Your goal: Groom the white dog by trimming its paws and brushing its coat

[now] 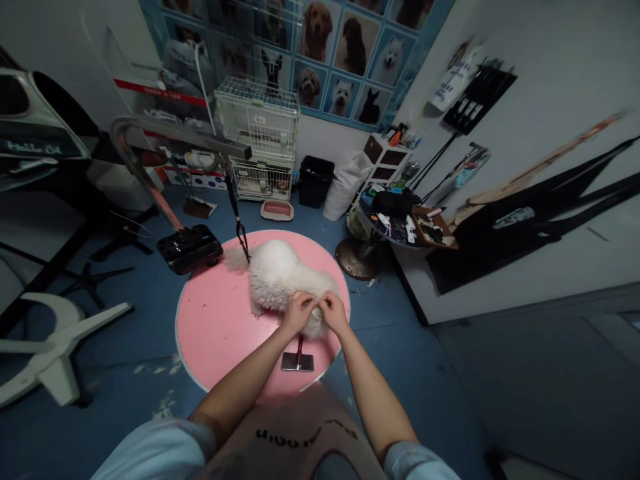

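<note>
A fluffy white dog [280, 277] is on a round pink grooming table [215, 327], its tail end to the left and its head end to the right. My left hand [299, 311] and my right hand [331, 311] meet over the fur at its head end, fingertips bent in and pinching close together. Whatever lies between the fingertips is too small to make out. Just below my hands a slicker brush [298, 361] lies on the table, its handle pointing at the dog. A black loop strap [240, 230] hangs by the dog's rear.
A metal grooming arm [175, 133] rises at the table's left, near a black tray [190, 248]. Behind stand wire cages [260, 133], a black bin [316, 180] and a white sack [346, 187]. A small side table [393, 217] with supplies is at right. A white chair base [57, 347] is at left.
</note>
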`<state>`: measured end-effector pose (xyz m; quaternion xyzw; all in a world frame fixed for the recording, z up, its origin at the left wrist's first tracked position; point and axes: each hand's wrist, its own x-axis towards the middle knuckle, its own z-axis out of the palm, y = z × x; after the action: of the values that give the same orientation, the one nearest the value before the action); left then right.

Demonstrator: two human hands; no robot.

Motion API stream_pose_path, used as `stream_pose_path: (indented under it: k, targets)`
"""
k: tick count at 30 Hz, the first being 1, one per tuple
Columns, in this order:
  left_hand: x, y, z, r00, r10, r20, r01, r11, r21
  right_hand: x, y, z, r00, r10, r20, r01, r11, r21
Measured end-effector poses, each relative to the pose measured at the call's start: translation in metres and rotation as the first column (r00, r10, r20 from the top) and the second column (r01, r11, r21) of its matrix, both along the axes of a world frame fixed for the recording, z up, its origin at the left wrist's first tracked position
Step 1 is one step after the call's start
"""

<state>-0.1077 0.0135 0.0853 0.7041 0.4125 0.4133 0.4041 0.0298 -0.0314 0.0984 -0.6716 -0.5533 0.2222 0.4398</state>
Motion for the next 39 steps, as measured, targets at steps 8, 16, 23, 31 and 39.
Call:
stream_pose_path:
  k: [8, 16, 23, 31, 39]
  targets:
    - [0.014, 0.002, -0.003, 0.943, 0.325, 0.067, -0.306, 0.930, -0.204, 0.002, 0.008, 0.007, 0.990, 0.048, 0.129, -0.051, 0.999, 0.018]
    - [0.007, 0.003, -0.005, 0.966, 0.229, 0.122, -0.210, 0.965, -0.155, 0.012, 0.016, 0.005, 0.990, 0.140, 0.020, -0.140, 0.990, -0.014]
    - [0.017, 0.007, 0.001, 0.971, 0.231, 0.065, -0.219, 0.964, -0.152, 0.013, 0.020, 0.009, 0.979, 0.176, 0.101, -0.175, 0.984, -0.016]
    - [0.016, 0.009, 0.003, 0.954, 0.294, 0.063, -0.274, 0.936, -0.223, 0.013, 0.024, 0.009, 0.981, 0.182, 0.065, -0.181, 0.983, -0.020]
    - [0.015, 0.015, 0.011, 0.955, 0.283, 0.087, -0.261, 0.944, -0.203, -0.009, 0.000, 0.019, 0.964, -0.046, 0.263, 0.023, 0.996, 0.090]
